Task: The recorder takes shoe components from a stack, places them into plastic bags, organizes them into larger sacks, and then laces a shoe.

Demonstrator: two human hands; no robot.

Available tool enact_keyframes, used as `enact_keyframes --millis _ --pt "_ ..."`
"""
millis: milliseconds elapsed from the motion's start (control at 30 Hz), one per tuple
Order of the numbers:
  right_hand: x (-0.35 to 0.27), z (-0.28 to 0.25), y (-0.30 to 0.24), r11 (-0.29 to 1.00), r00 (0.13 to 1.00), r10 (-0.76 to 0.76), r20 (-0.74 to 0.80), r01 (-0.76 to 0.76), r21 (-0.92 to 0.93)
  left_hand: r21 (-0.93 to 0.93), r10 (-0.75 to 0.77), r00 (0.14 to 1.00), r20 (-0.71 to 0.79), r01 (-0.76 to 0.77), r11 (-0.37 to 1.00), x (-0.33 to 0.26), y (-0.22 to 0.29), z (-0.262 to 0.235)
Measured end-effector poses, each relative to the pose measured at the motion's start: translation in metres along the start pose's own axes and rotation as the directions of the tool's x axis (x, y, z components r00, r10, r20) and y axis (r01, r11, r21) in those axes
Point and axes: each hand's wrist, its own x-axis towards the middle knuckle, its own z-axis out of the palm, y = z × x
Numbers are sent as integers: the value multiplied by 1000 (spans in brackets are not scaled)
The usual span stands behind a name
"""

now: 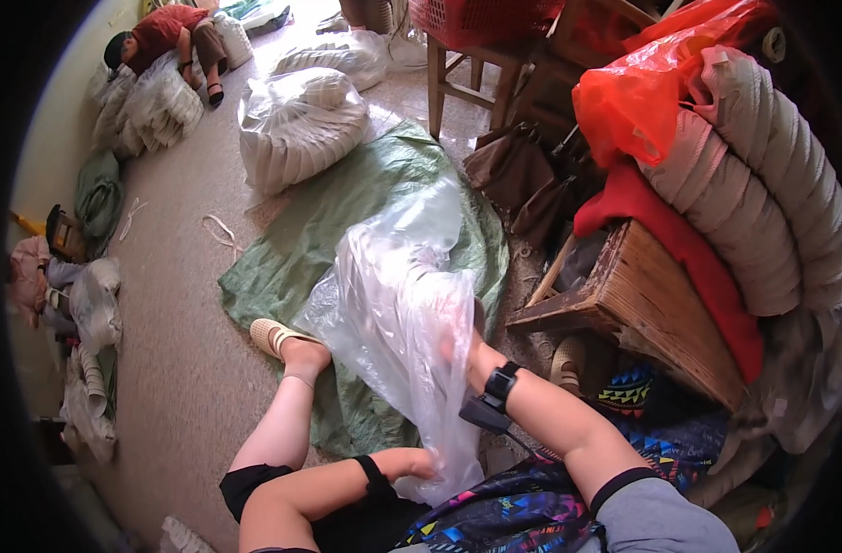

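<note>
A large clear plastic bag [375, 304] stretches from the green woven sheet [292, 249] up to my lap, with pale contents blurred inside its far part. My left hand [419, 464] is closed on the bag's gathered near end, low in front of my body. Farther forward, my right hand [456, 334] reaches in under the plastic at the bag's right side. The film covers its fingers, so their grip is hidden. Beyond the bag, another clear bag [301, 124] packed with a curved stack of whitish layered pieces rests at the sheet's far edge.
To the right, a wooden bench [660, 304] carries a red cloth, long pale stacked rolls [734, 203] and an orange-red plastic bag [637, 101]. A wooden stool [472, 78] holds a red basket. Two people work at the left, beside more bagged stacks [154, 111].
</note>
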Motion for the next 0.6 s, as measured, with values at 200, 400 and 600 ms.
enact_keyframes --millis 200,400,600 --pt "30 -67 39 943 985 -9 -171 -49 -330 -209 -104 995 -5 101 973 -58 44 -14" --pt "0 -101 22 919 984 7 -179 -77 -386 215 -448 685 -574 655 725 -72 117 -76" --pt "-15 -103 30 891 987 33 -160 -101 -443 -364 -348 368 -862 28 931 -39 132 -58"
